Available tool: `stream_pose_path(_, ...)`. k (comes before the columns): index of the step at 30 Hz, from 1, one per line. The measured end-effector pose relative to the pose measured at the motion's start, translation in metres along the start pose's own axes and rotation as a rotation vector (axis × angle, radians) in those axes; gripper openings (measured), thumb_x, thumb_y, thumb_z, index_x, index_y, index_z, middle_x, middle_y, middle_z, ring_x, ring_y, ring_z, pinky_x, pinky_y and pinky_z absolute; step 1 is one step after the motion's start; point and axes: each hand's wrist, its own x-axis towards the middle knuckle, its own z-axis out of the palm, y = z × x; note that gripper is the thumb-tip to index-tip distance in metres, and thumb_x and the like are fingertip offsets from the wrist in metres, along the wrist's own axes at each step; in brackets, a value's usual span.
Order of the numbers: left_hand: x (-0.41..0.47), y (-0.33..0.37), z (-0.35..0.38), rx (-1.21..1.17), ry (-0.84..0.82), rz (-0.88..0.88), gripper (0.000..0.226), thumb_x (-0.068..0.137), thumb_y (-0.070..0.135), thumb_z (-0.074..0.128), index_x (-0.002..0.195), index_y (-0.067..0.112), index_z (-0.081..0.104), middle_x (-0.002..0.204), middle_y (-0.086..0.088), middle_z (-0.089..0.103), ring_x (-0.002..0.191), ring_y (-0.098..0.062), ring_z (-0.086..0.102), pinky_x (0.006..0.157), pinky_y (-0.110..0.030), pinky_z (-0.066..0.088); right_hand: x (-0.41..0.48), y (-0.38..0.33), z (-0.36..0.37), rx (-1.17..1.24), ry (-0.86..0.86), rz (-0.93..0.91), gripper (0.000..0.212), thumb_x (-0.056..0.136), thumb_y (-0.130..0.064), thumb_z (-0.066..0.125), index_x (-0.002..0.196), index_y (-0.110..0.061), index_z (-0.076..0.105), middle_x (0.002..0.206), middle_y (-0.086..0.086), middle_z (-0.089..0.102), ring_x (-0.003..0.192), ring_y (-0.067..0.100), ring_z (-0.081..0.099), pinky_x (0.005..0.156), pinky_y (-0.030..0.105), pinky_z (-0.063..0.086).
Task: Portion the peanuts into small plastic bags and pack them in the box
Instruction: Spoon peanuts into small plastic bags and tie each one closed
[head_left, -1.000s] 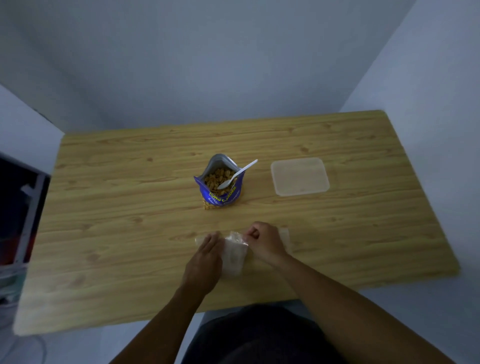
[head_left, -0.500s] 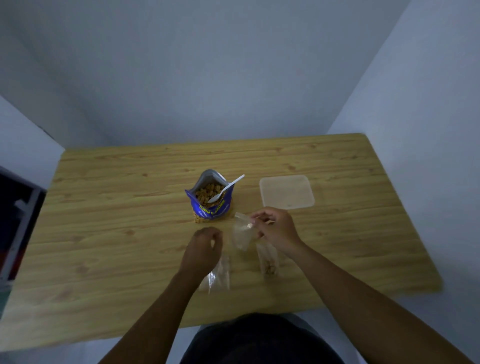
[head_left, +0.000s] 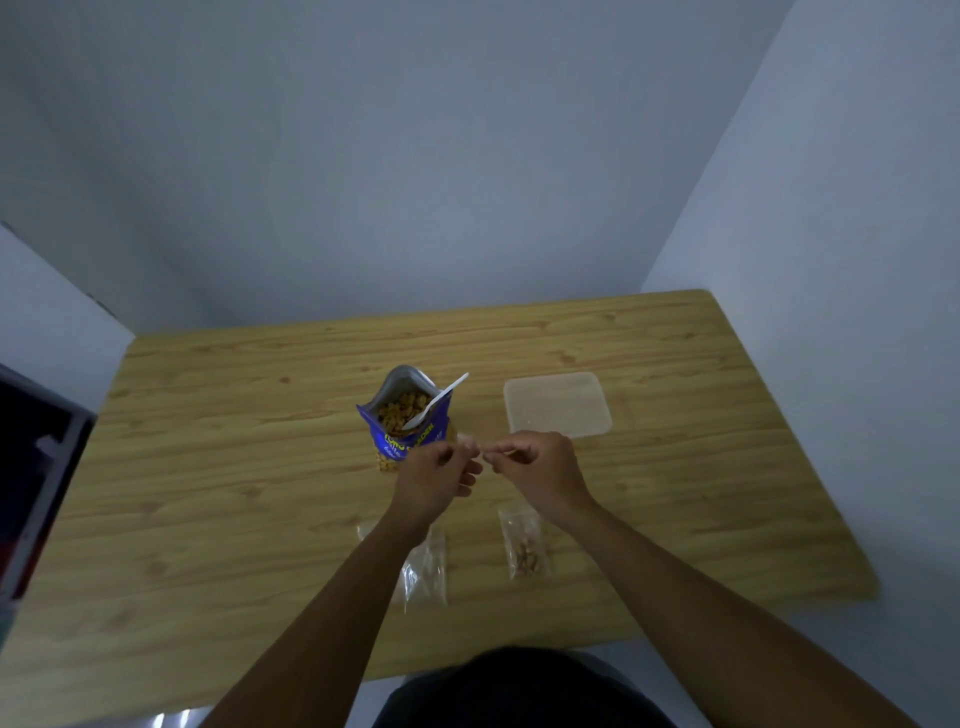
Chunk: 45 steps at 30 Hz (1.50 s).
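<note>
An open blue peanut bag (head_left: 410, 426) stands mid-table with a white plastic spoon (head_left: 436, 402) stuck in the nuts. Just in front of it my left hand (head_left: 436, 480) and my right hand (head_left: 540, 473) pinch the two sides of a small clear plastic bag (head_left: 475, 448), held up off the table and mostly hidden between my fingers. A small bag holding peanuts (head_left: 525, 545) lies flat near my right forearm. Empty small bags (head_left: 426, 569) lie beside my left forearm. The translucent plastic box (head_left: 556, 405) sits to the right of the peanut bag.
The wooden table (head_left: 208, 467) stands in a corner, with walls behind and to the right. A dark shelf or cabinet (head_left: 31, 478) stands off the left edge. My dark-clothed lap shows below the table's near edge.
My hands rose from the table's front towards the peanut bag. The right hand lifted a small empty bag, and the left hand came up and took its other side.
</note>
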Motion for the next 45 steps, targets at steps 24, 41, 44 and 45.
stream_pose_path(24,-0.003,0.008,-0.008,0.678,-0.207,0.280,0.028,0.090,0.022,0.049,0.068,0.010,0.062,0.064,-0.001,0.070,0.058,-0.010,0.063,0.060,-0.030,0.051,0.009,-0.013,-0.012,-0.299,-0.081,0.100,0.007,0.079,-0.025,0.078,0.084,-0.022,0.081,0.071,-0.010,0.074,0.067,0.000,0.068,0.062,0.015,0.053)
stream_pose_path(41,0.006,-0.003,-0.016,0.946,0.151,0.827,0.081,0.071,0.051,0.078,0.137,0.014,0.051,0.136,-0.001,0.056,0.126,-0.019,0.050,0.105,-0.034,0.038,0.038,-0.042,-0.009,-0.070,-0.114,0.398,0.017,0.071,-0.028,0.089,0.075,-0.014,0.081,0.073,-0.005,0.076,0.071,0.004,0.067,0.065,0.019,0.049)
stream_pose_path(44,0.007,-0.001,-0.020,0.923,0.215,0.873,0.057,0.075,0.042,0.072,0.125,0.016,0.060,0.115,0.002,0.069,0.106,-0.021,0.063,0.095,-0.030,0.038,0.042,-0.047,-0.006,-0.041,-0.144,0.445,0.014,0.069,-0.024,0.087,0.073,-0.012,0.080,0.070,-0.004,0.076,0.065,0.005,0.065,0.063,0.021,0.051)
stream_pose_path(45,0.009,-0.002,-0.025,0.905,0.230,0.861,0.052,0.076,0.041,0.071,0.121,0.017,0.063,0.109,0.003,0.070,0.100,-0.020,0.065,0.093,-0.031,0.039,0.045,-0.049,-0.001,-0.039,-0.156,0.455,0.014,0.069,-0.023,0.086,0.072,-0.011,0.080,0.066,-0.004,0.074,0.061,0.004,0.063,0.061,0.021,0.050)
